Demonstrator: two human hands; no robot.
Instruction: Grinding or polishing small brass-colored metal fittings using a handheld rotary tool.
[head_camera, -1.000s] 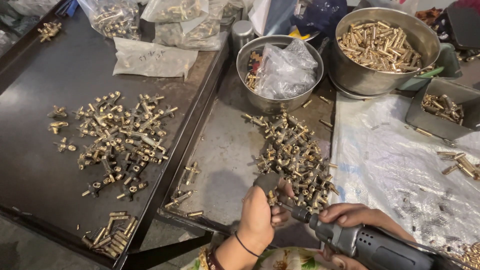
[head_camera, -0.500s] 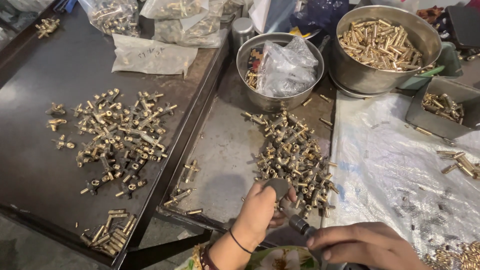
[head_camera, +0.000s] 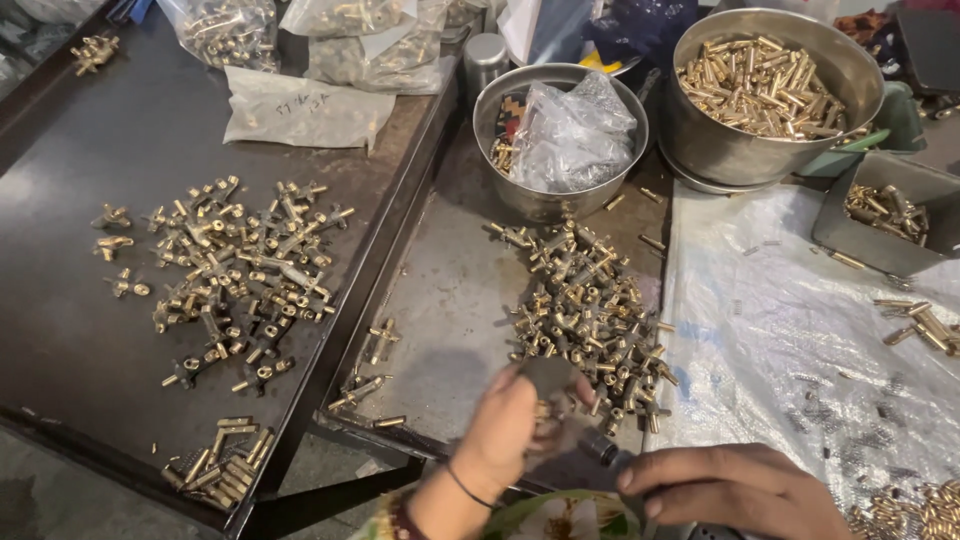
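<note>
Single head-worn view, steeply downward, close over the metal trays (head_camera: 440, 300).

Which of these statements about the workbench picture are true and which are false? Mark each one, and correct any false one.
1. The left hand holds a small dark part above the near edge of a tray. True.
2. The big steel bowl at the top right is full of brass pieces. True.
3. The smaller steel bowl holds only water. False: it holds a crumpled clear plastic bag and a few brass pieces.
4. The right hand rests at the far left of the bench. False: it is at the bottom right, over a dark tool.
5. A heap of brass fittings lies on the middle tray. True.
</note>
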